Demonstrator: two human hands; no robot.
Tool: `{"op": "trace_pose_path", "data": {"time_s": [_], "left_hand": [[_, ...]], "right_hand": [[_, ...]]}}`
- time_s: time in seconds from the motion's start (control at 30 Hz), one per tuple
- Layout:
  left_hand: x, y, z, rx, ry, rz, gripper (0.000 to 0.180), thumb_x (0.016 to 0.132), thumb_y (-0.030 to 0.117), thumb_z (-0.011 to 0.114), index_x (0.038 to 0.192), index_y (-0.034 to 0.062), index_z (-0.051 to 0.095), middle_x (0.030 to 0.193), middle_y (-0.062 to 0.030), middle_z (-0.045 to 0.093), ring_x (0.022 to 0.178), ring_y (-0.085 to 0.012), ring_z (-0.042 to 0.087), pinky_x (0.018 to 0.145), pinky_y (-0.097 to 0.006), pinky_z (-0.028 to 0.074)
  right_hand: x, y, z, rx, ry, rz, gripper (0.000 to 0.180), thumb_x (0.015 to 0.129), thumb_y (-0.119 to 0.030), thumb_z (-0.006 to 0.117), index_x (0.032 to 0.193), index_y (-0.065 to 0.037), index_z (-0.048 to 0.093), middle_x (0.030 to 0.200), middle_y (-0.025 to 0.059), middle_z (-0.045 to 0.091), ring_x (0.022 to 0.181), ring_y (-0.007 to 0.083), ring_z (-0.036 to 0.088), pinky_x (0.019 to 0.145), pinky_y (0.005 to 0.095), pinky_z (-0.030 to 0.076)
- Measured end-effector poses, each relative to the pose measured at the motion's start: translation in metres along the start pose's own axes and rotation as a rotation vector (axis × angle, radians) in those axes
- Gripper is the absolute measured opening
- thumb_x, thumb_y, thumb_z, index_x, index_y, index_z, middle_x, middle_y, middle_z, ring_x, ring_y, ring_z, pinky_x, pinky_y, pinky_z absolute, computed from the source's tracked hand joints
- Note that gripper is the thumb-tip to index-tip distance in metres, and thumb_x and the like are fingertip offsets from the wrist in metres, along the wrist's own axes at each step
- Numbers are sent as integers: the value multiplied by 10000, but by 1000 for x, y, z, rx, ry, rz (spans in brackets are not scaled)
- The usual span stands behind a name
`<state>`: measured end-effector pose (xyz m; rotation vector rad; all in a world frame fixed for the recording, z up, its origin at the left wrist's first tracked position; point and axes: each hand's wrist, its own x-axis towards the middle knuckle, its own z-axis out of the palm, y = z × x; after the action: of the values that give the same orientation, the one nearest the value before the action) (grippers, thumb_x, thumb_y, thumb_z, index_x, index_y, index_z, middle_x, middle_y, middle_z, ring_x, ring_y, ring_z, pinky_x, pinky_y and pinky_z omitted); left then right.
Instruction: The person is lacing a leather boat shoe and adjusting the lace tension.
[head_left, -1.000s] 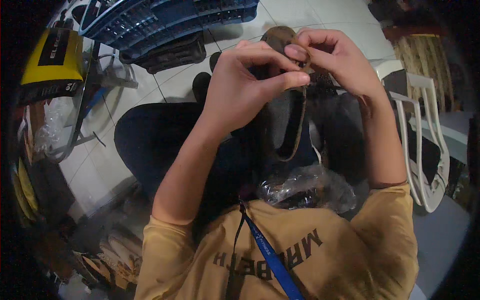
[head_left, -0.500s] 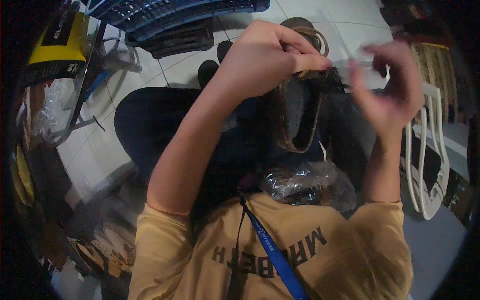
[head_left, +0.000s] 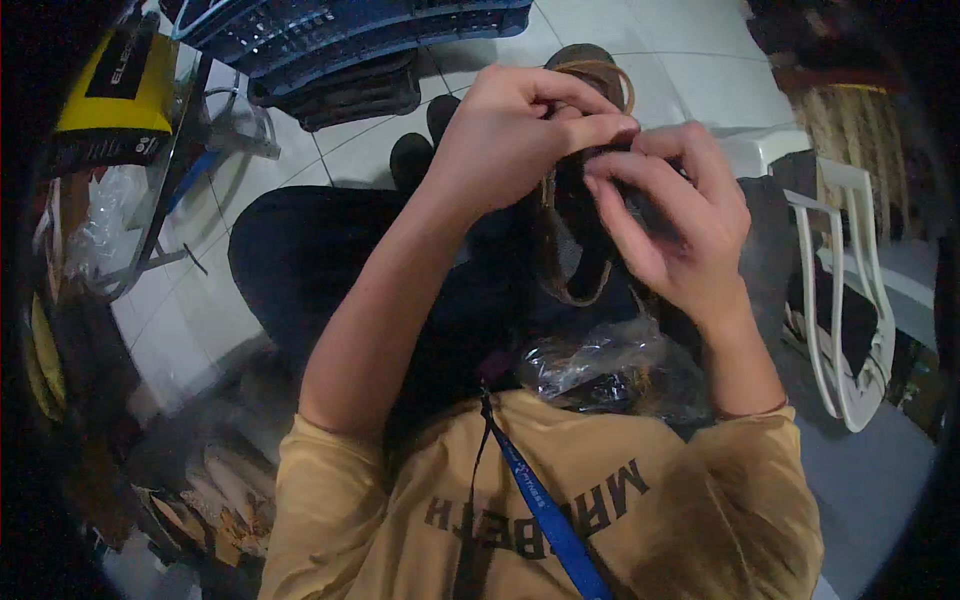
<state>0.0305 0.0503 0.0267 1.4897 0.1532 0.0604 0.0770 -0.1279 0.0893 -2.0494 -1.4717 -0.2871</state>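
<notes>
A dark, shoe-like piece with a brown edge [head_left: 578,292] rests upright over my lap, partly covered by my hands. A tan cord-like loop [head_left: 626,88] rises at its far end. Above the piece, my left hand [head_left: 520,135] is closed, thumb and forefinger pinched together at its right side. Close against those fingertips, my right hand [head_left: 685,215] has its fingers curled in a pinch. Whatever thin thing lies between the fingers is too small to make out. Nearer my body, a crumpled clear plastic bag [head_left: 610,365] with dark contents sits on my lap.
Beyond my left knee stand a blue plastic crate [head_left: 360,40] and a black crate [head_left: 345,95]. A yellow and black bag [head_left: 125,95] and a metal frame [head_left: 165,195] are at the left. A white plastic chair [head_left: 880,350] is at the right.
My right hand has come left and in toward my left hand, from apart to nearly touching its fingertips. The left hand has shifted slightly down and left, still pinched.
</notes>
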Motion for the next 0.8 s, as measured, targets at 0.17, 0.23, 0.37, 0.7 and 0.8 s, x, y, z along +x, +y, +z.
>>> {"op": "trace_pose_path", "data": {"time_s": [0.17, 0.23, 0.37, 0.7, 0.8], "left_hand": [[-1, -11, 4, -138, 90, 98, 187, 907, 154, 817, 1028, 11, 805, 853, 28, 726, 780, -15, 601, 690, -191, 454], [0, -11, 4, -143, 94, 102, 180, 907, 155, 817, 1020, 15, 806, 857, 25, 729, 781, -17, 606, 696, -190, 457], [-1, -9, 2, -112, 73, 65, 163, 902, 149, 819, 1002, 21, 807, 858, 19, 732, 803, -27, 626, 730, -196, 474], [-7, -17, -1, -138, 42, 183, 186, 871, 179, 848, 970, 29, 799, 868, 16, 707, 813, -62, 604, 769, -240, 473], [-8, -17, -3, -90, 27, 138, 186, 867, 168, 848, 969, 23, 795, 880, 9, 692, 836, -81, 608, 814, -246, 474]], "right_hand": [[-19, -14, -33, 200, -198, 45, 163, 754, -33, 821, 888, -49, 729, 865, 74, 642, 815, 273, 636, 725, 391, 532], [-29, -20, -45, 456, -465, 58, 113, 786, -47, 800, 868, -64, 724, 873, 76, 666, 848, 288, 649, 758, 403, 546], [-42, -25, -50, 788, -743, 43, 112, 805, -73, 809, 885, -66, 731, 926, 75, 686, 888, 288, 666, 754, 398, 546], [3, 27, -17, 528, -42, 567, 198, 931, -76, 752, 1120, -19, 771, 1015, 40, 752, 932, 117, 671, 855, 262, 509], [4, 37, -6, 522, -80, 458, 187, 934, -76, 746, 1109, -21, 781, 1032, 61, 761, 942, 130, 680, 858, 270, 510]]}}
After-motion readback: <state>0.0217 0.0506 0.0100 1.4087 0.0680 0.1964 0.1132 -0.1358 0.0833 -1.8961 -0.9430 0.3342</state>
